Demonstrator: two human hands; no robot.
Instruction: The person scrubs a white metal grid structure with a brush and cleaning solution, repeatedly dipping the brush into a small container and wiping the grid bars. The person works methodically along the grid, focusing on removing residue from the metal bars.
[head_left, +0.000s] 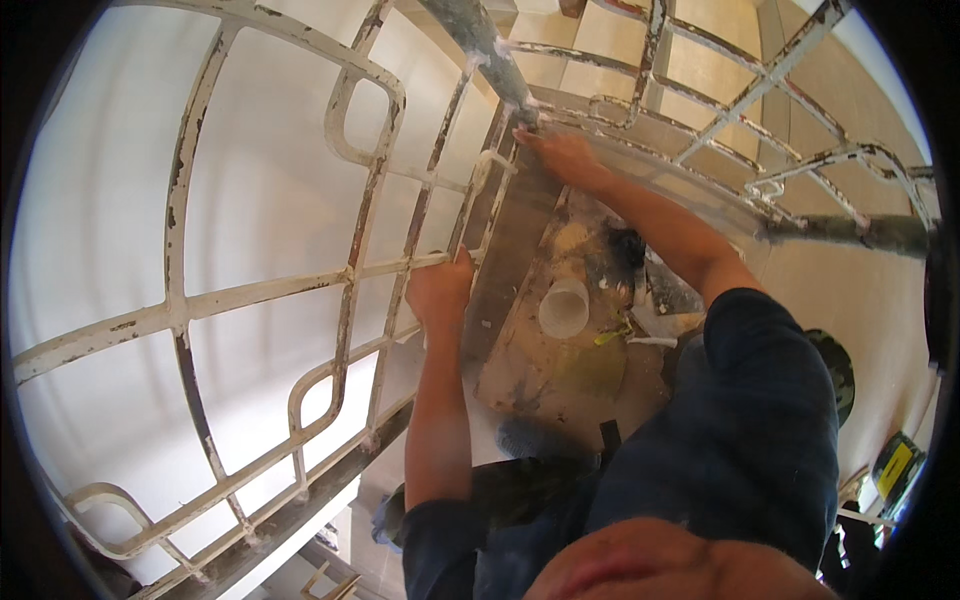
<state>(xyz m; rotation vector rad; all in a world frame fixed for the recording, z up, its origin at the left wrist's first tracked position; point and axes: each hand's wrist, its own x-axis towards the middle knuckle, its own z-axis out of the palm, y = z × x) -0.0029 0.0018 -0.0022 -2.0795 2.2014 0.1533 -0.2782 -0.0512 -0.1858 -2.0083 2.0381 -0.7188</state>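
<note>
A metal grille (180, 300) with chipped cream paint and dark patches showing through fills the left side. My left hand (441, 291) is wrapped around one of its bars, thumb pointing up. Farther off, my right hand (564, 156) reaches to the lower end of a grey metal post (499, 67), where the grille's bars join it at a corner. Its fingertips touch the metal there; whether they pinch something small is hidden. A second grille (720, 112), worn in the same way, runs from that post to the right.
Below my arms lies a stained board (517, 367) with a translucent plastic cup (564, 308), a black item (626, 246) and scraps on it. Another grey post (847, 234) stands at the right. A dark rail (315, 480) runs along the left grille's lower edge.
</note>
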